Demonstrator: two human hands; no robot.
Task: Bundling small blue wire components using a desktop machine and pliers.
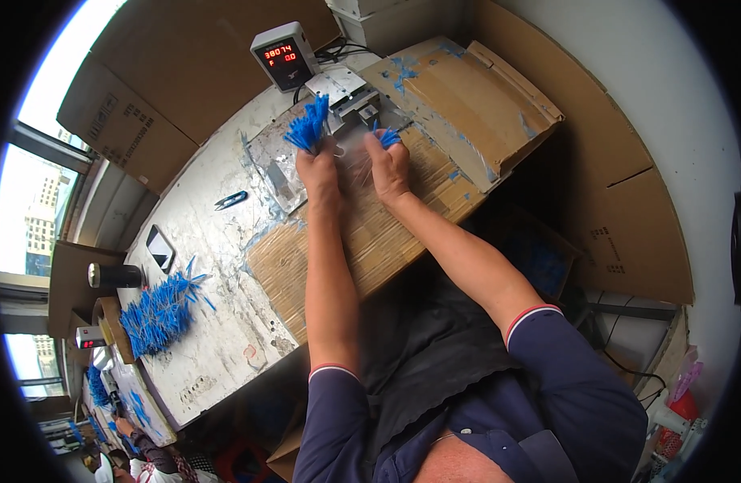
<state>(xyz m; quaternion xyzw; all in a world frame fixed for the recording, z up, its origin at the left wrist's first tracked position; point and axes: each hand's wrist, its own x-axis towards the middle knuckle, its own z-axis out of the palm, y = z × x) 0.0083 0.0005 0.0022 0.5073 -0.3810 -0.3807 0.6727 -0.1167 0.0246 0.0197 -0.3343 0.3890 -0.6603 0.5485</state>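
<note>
My left hand (pixel 316 167) is closed round a thick bunch of thin blue wire-like pieces (pixel 308 125), whose blue ends fan out above the fist. My right hand (pixel 391 171) is closed too, with a smaller cluster of the same blue pieces (pixel 389 138) showing at its fingertips. Both hands are at the near side of a small metal bench machine (pixel 353 103). The gap between them is smeared by motion, so fine detail there is lost. Beside the machine stands a white counter box (pixel 285 56) with a lit red display.
At left lies a large heap of blue pieces (pixel 157 315), near a phone (pixel 159 248) and a dark cylinder (pixel 114 276). Small thread snips (pixel 231 200) lie on the worn white table (pixel 225 322). Cardboard (pixel 467 88) covers the right side. Another person's hand (pixel 125 427) shows at lower left.
</note>
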